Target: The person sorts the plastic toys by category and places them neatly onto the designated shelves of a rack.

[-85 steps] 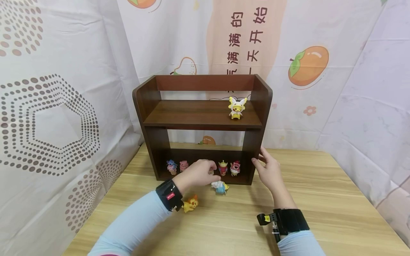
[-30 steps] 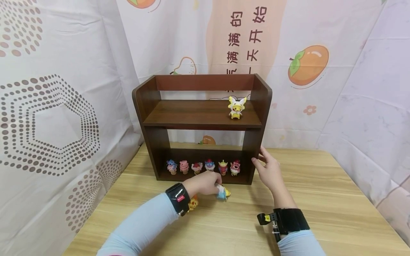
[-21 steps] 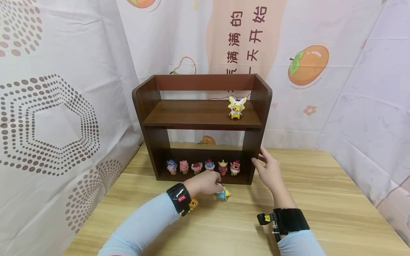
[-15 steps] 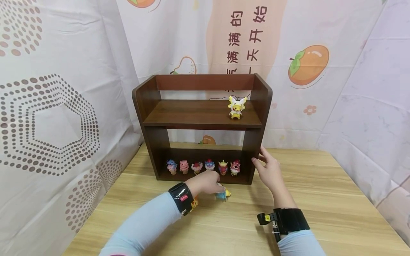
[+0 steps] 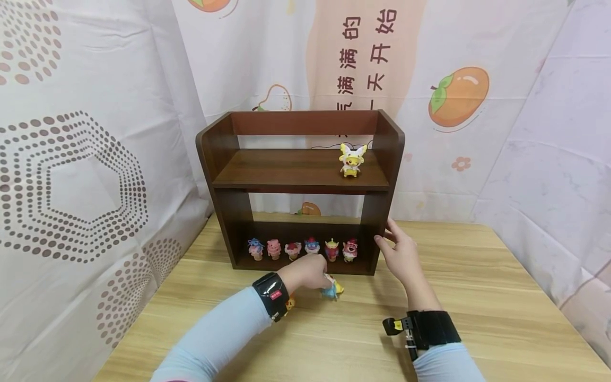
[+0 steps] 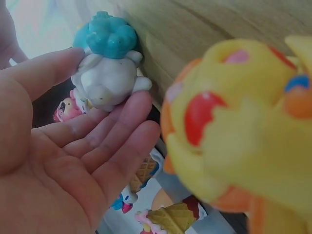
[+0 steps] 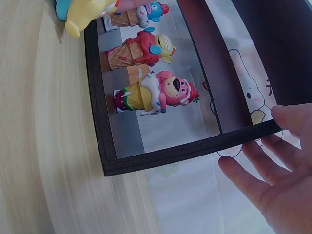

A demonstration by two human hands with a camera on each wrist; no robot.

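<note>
My left hand (image 5: 307, 271) pinches a small white, teal and yellow figurine (image 5: 332, 289) at the table, just in front of the shelf. In the left wrist view that figurine's white underside and teal part (image 6: 111, 36) sit between thumb and fingers. A yellow-orange figurine (image 5: 290, 303) lies by my left wrist, partly hidden, and looms large in the left wrist view. My right hand (image 5: 401, 254) grips the right side panel of the brown shelf (image 5: 300, 187); in the right wrist view the thumb and fingers are on either side of its edge (image 7: 195, 148).
Several ice-cream-cone figurines stand in a row on the lower level, from a blue-and-pink one (image 5: 255, 249) to a pink bear (image 5: 350, 250) at the right end. A yellow figurine in a white hood (image 5: 351, 161) stands on the upper level. Patterned curtains hang behind and left.
My left hand has left the lower level, uncovering figurines in the row. It moved nearer to take hold of the white and teal figurine, which shifted slightly towards me. My right hand stayed put.
</note>
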